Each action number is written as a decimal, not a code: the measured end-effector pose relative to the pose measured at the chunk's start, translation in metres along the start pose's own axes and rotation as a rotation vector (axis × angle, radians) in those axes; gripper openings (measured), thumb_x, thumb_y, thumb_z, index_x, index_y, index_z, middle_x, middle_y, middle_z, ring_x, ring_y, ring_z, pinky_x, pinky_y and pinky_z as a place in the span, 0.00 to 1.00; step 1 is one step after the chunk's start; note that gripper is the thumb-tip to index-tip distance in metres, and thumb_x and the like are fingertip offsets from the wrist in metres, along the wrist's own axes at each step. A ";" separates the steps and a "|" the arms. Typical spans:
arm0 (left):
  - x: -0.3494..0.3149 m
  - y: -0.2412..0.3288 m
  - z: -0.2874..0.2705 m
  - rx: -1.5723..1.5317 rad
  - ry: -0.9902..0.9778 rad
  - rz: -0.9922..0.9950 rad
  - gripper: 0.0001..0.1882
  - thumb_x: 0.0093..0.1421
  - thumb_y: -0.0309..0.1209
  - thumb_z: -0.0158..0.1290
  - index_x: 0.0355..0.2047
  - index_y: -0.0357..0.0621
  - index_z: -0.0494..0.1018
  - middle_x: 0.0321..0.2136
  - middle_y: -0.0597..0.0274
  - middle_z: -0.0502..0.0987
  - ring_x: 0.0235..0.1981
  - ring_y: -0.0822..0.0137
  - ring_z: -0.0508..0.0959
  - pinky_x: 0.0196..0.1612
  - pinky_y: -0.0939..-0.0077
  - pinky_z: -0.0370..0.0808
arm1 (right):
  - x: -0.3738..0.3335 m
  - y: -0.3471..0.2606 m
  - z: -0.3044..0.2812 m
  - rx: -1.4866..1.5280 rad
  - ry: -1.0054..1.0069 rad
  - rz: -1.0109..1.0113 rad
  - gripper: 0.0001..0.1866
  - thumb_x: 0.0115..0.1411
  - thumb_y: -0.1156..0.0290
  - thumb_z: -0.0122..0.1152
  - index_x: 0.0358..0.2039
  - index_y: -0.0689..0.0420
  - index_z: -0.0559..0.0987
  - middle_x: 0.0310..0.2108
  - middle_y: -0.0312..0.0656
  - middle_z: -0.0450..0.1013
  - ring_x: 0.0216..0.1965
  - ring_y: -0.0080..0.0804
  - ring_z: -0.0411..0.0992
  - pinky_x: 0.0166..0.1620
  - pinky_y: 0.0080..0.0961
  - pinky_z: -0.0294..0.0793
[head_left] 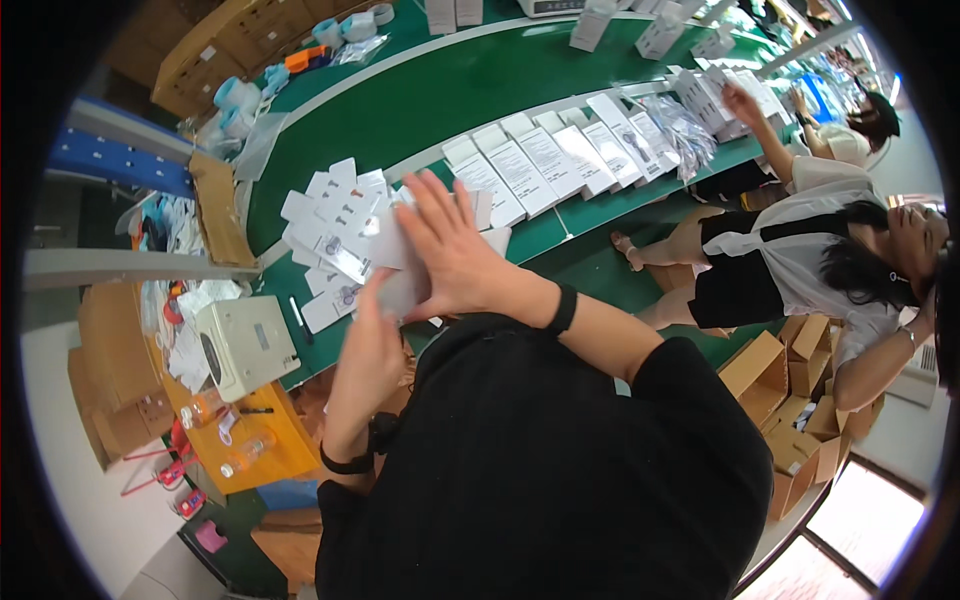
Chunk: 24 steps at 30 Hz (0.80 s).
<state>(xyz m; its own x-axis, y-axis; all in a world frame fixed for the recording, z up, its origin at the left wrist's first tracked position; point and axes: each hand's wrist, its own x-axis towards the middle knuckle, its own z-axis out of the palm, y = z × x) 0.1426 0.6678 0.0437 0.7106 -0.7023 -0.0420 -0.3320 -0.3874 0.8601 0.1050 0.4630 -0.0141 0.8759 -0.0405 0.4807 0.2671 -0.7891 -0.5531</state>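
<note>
Two bare hands are brought to one white box, placed between them above the near edge of the green table [400,115]. Right hand [462,258] is laid along the box [390,250], fingers extended, not curled round it. Left hand [368,340] is motion-blurred at the box's near side; how far it is closed cannot be told. Flat cartons [335,215] are spread just beyond. White boxes [520,165] are lined up to the right, clear bags [680,135] beside them.
</note>
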 end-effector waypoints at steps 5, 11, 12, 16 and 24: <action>0.025 -0.030 -0.048 -0.341 -0.126 -0.239 0.24 0.64 0.14 0.50 0.61 0.30 0.68 0.47 0.48 0.81 0.46 0.65 0.83 0.51 0.72 0.78 | 0.017 0.006 0.000 0.058 0.018 -0.250 0.66 0.32 0.51 0.86 0.71 0.55 0.62 0.71 0.62 0.54 0.72 0.68 0.52 0.71 0.72 0.45; 0.039 -0.053 -0.059 -0.169 -0.232 -0.331 0.28 0.61 0.27 0.64 0.59 0.29 0.70 0.42 0.53 0.83 0.41 0.74 0.82 0.45 0.79 0.79 | 0.008 -0.003 -0.002 0.106 -0.015 -0.180 0.63 0.32 0.54 0.85 0.70 0.56 0.63 0.70 0.61 0.56 0.71 0.64 0.55 0.72 0.67 0.48; 0.045 -0.058 -0.056 -0.054 -0.236 -0.357 0.29 0.60 0.29 0.66 0.59 0.30 0.70 0.42 0.54 0.83 0.41 0.73 0.83 0.45 0.79 0.79 | 0.006 -0.002 -0.003 0.097 -0.009 -0.176 0.62 0.33 0.55 0.85 0.69 0.56 0.63 0.70 0.61 0.57 0.71 0.63 0.56 0.73 0.64 0.49; 0.062 -0.062 -0.050 -0.071 -0.073 -0.550 0.38 0.54 0.34 0.71 0.61 0.33 0.70 0.54 0.50 0.79 0.49 0.68 0.81 0.50 0.74 0.78 | -0.001 -0.001 -0.029 0.458 -0.216 0.234 0.59 0.36 0.55 0.84 0.69 0.58 0.63 0.68 0.60 0.59 0.71 0.60 0.58 0.73 0.50 0.55; 0.103 -0.044 0.011 -0.530 0.016 0.386 0.43 0.48 0.34 0.75 0.62 0.45 0.65 0.71 0.46 0.59 0.64 0.55 0.71 0.60 0.58 0.74 | 0.001 -0.026 -0.055 0.755 0.122 0.363 0.48 0.59 0.55 0.71 0.71 0.66 0.58 0.63 0.57 0.66 0.64 0.45 0.67 0.66 0.33 0.65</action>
<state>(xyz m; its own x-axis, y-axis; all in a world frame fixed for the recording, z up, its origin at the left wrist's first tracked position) 0.2237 0.6065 -0.0041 0.6123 -0.7214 0.3235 -0.2168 0.2403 0.9462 0.0768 0.4497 0.0386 0.9214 -0.3125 0.2311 0.2118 -0.0949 -0.9727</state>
